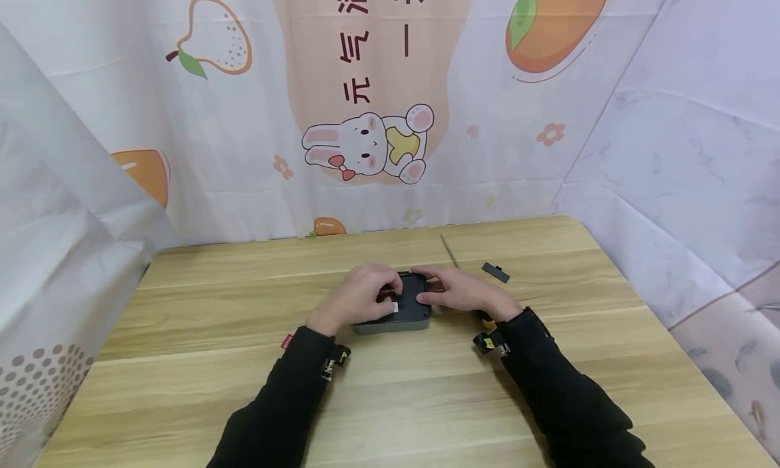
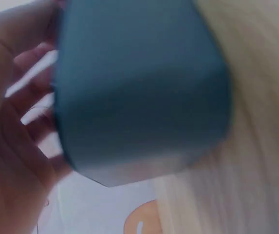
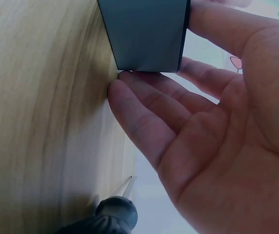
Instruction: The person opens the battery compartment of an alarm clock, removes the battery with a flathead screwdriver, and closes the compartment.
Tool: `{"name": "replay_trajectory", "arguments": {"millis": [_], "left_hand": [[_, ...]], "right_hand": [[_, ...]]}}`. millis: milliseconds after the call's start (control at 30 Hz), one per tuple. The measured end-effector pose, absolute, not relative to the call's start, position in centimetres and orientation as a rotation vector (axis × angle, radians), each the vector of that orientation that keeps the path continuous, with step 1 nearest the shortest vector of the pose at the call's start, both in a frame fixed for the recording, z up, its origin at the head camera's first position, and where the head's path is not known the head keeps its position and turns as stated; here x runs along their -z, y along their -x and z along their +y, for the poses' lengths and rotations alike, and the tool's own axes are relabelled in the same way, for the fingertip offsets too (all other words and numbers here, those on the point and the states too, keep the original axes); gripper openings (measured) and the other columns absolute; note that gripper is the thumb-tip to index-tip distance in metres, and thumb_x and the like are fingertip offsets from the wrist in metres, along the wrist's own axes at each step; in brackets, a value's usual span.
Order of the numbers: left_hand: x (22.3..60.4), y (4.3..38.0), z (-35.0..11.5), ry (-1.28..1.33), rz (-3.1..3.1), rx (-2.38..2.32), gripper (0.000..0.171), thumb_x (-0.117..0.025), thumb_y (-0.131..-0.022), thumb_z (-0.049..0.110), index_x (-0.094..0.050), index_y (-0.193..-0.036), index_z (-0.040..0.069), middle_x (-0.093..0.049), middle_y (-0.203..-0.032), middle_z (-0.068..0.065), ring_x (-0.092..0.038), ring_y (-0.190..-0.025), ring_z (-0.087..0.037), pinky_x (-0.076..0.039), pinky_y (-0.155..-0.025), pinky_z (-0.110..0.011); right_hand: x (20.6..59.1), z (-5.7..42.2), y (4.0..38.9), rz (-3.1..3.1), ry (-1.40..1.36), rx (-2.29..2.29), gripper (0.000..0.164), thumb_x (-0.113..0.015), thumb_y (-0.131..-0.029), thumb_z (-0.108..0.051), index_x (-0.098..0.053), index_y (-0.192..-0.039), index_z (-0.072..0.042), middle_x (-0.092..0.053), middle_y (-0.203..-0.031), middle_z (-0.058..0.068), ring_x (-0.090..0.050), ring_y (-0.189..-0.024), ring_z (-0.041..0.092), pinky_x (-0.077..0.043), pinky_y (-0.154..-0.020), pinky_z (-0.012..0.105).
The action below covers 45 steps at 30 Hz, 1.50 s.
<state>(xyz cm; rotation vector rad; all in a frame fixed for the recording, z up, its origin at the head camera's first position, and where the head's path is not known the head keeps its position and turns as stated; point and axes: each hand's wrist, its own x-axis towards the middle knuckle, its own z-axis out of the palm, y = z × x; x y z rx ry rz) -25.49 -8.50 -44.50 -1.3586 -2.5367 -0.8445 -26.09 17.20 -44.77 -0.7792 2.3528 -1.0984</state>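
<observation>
Dark box (image 1: 414, 312) between right hand (image 1: 461, 290), gripping its edge, and left hand (image 1: 358, 296), fingers bent over its top, hold unclear; step judged as work at the top face, next move presumably needing the right hand's steady bracing.

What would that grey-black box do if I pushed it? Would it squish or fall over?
The box probably wouldn't squish, because its walls look straight and firm. It likely wouldn't tip or roll either: it looks low, wide and flat-sided. It might slide, since it and the table both look smooth.
</observation>
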Motion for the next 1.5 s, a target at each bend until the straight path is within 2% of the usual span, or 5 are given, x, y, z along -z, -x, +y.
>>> {"name": "replay_trajectory", "arguments": {"millis": [267,600,833,1233,1500], "left_hand": [[44.7,26.5,-7.5,1.613,-2.441,0.751,0.021,-0.060,-0.071,-0.003,-0.045,-0.076,0.012,-0.036,-0.075,0.004,-0.038,-0.069,-0.013,-0.030,-0.066,-0.026],[44.9,27.3,-7.2,1.755,-2.491,0.580,0.025,-0.059,-0.076,-0.005,-0.042,-0.079,0.014,-0.037,-0.081,0.002,-0.038,-0.071,-0.011,-0.029,-0.065,-0.022],[44.9,27.8,-7.1,1.829,-2.424,0.572,0.024,-0.056,-0.076,-0.008,-0.041,-0.079,0.011,-0.032,-0.079,0.002,-0.035,-0.073,-0.013,-0.027,-0.068,-0.025],[44.7,27.7,-7.2,1.936,-2.301,0.334,0.022,-0.057,-0.084,-0.006,-0.046,-0.084,0.014,-0.037,-0.081,0.002,-0.044,-0.083,-0.014,-0.035,-0.076,-0.026],[44.7,27.9,-7.2,1.988,-2.194,0.236,0.016,-0.058,-0.089,-0.002,-0.053,-0.087,0.013,-0.055,-0.087,0.003,-0.051,-0.083,-0.015,-0.046,-0.081,-0.027]], "right_hand": [[45.2,17.2,26.2,2.279,0.861,1.153,0.062,-0.061,-0.104,-0.020,-0.033,-0.157,-0.004,-0.041,-0.156,0.016,-0.043,-0.141,0.033,-0.044,-0.108,0.045],[45.1,17.0,26.4,2.277,0.871,1.138,0.060,-0.061,-0.104,-0.023,-0.037,-0.156,-0.010,-0.045,-0.154,0.009,-0.045,-0.139,0.026,-0.044,-0.108,0.042],[44.9,17.1,26.5,2.282,0.854,1.151,0.062,-0.062,-0.103,-0.023,-0.035,-0.157,-0.006,-0.042,-0.155,0.013,-0.044,-0.140,0.031,-0.043,-0.108,0.045],[44.7,17.2,26.0,2.279,0.811,1.169,0.064,-0.062,-0.104,-0.021,-0.032,-0.157,-0.002,-0.041,-0.155,0.017,-0.044,-0.140,0.034,-0.044,-0.107,0.046],[44.7,17.4,26.0,2.313,0.793,1.151,0.064,-0.063,-0.103,-0.021,-0.033,-0.157,-0.002,-0.042,-0.155,0.016,-0.045,-0.139,0.032,-0.044,-0.107,0.044]]}}
